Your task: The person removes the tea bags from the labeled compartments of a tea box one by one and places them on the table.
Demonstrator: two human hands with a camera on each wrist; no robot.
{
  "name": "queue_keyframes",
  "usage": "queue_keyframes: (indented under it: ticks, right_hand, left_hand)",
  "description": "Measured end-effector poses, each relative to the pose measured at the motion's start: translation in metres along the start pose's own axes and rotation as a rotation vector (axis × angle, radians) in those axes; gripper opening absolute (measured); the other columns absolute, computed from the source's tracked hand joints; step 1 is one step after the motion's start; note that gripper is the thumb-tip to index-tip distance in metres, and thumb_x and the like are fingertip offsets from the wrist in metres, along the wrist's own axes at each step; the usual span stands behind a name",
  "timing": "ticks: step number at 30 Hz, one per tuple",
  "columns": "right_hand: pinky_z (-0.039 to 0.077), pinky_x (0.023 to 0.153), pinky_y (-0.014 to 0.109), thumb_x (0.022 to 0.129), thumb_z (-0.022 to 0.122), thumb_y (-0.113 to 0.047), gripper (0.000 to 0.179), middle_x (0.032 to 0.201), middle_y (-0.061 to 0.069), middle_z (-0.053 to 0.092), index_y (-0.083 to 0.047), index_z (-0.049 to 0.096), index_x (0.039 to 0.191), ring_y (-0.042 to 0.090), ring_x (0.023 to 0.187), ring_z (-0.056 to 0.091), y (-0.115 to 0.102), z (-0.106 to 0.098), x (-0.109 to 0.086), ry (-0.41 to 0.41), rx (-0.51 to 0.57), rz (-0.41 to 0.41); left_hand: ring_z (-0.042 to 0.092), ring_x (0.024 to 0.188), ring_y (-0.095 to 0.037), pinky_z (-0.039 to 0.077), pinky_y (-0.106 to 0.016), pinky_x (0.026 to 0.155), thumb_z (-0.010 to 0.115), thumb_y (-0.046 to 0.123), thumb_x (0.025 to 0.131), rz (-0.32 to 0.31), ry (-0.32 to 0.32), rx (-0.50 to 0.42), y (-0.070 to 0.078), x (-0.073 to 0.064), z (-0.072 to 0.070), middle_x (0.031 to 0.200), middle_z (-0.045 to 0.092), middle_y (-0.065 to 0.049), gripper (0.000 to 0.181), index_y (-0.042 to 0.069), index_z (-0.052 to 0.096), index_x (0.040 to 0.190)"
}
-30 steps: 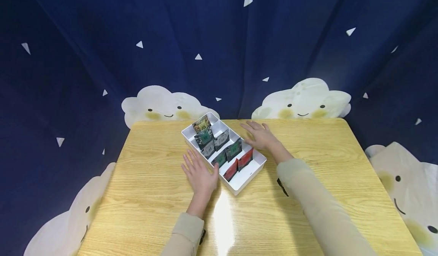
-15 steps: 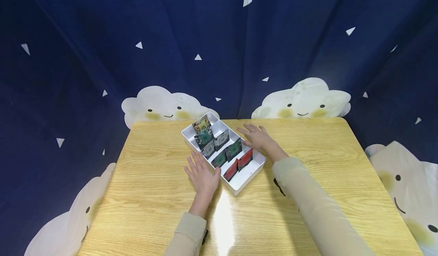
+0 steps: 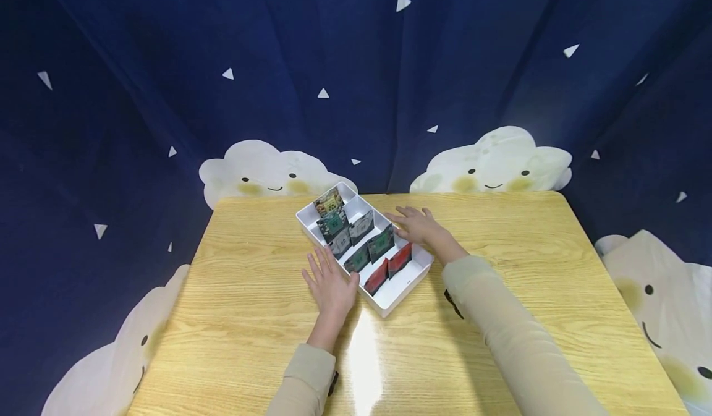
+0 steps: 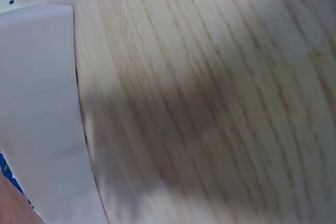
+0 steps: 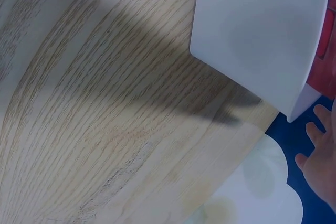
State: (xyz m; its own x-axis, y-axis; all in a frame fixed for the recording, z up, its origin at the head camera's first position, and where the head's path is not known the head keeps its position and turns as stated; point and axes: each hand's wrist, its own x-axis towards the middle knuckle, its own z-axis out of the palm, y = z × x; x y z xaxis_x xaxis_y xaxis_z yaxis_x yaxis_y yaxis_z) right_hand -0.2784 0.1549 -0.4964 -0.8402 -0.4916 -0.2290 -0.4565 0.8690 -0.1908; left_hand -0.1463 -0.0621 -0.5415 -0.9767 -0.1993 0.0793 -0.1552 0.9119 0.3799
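A white divided box (image 3: pixel 399 289) lies slantwise on the table with several small flat packets standing in it. A yellow-brown packet (image 3: pixel 329 202) is at the far end, then teal, grey and dark green packets (image 3: pixel 381 243), with red packets (image 3: pixel 400 260) nearest the front. My left hand (image 3: pixel 332 287) is spread along the box's left side, thumb at the rim; I cannot tell whether it touches. My right hand (image 3: pixel 421 227) has its fingers extended by the right side. In the right wrist view, this hand (image 5: pixel 321 163) appears beyond the box's corner.
The wooden table (image 3: pixel 245 317) reaches back to a dark blue curtain (image 3: pixel 356 63) with white triangles and smiling clouds. The box's far end is close to the table's back edge. A bright reflection lies in front of the box.
My left hand has shifted slightly right. My right hand has drifted a little toward me and left, closer to the box. The box and its packets stay in place.
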Motion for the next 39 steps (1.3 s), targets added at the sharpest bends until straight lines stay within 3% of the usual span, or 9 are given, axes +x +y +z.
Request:
queue_keyframes:
  ticks: [6, 20, 28, 39]
  right_hand:
    - [0.012, 0.104, 0.062, 0.092, 0.048, -0.029, 0.054, 0.149, 0.014, 0.025, -0.023, 0.033, 0.143, 0.036, 0.135, 0.022, -0.005, -0.003, -0.003, -0.02, 0.017, -0.01]
    - [0.011, 0.104, 0.064, 0.091, 0.049, -0.029, 0.059, 0.149, 0.013, 0.024, -0.022, 0.027, 0.145, 0.034, 0.134, 0.024, -0.02, -0.003, -0.01, -0.066, 0.035, -0.016]
    - [0.007, 0.106, 0.062, 0.089, 0.053, -0.027, 0.069, 0.151, 0.012, 0.018, -0.022, 0.018, 0.148, 0.033, 0.136, 0.021, -0.031, -0.001, -0.013, -0.079, 0.063, -0.047]
    - [0.006, 0.107, 0.06, 0.086, 0.054, -0.033, 0.078, 0.153, 0.008, 0.013, -0.021, 0.008, 0.149, 0.03, 0.137, 0.019, -0.041, 0.014, -0.015, -0.047, 0.087, -0.074]
  left_hand:
    - [-0.007, 0.138, -0.034, 0.002, -0.056, 0.108, 0.05, 0.047, 0.083, -0.024, -0.03, 0.015, -0.003, -0.001, -0.002, 0.152, 0.001, -0.017, 0.088, 0.0, 0.01, 0.146]
    - [-0.006, 0.139, -0.034, 0.001, -0.058, 0.108, 0.047, 0.042, 0.082, -0.047, -0.071, -0.028, -0.014, 0.0, -0.007, 0.152, 0.003, -0.017, 0.085, 0.002, 0.01, 0.146]
    - [-0.001, 0.139, -0.035, 0.003, -0.059, 0.107, 0.049, 0.04, 0.082, -0.01, -0.094, 0.0, -0.026, 0.001, -0.012, 0.151, 0.01, -0.019, 0.085, 0.001, 0.011, 0.146]
    - [-0.005, 0.139, -0.034, 0.002, -0.059, 0.107, 0.051, 0.036, 0.081, 0.09, -0.153, -0.037, -0.051, 0.005, -0.02, 0.152, 0.004, -0.019, 0.086, 0.0, 0.007, 0.146]
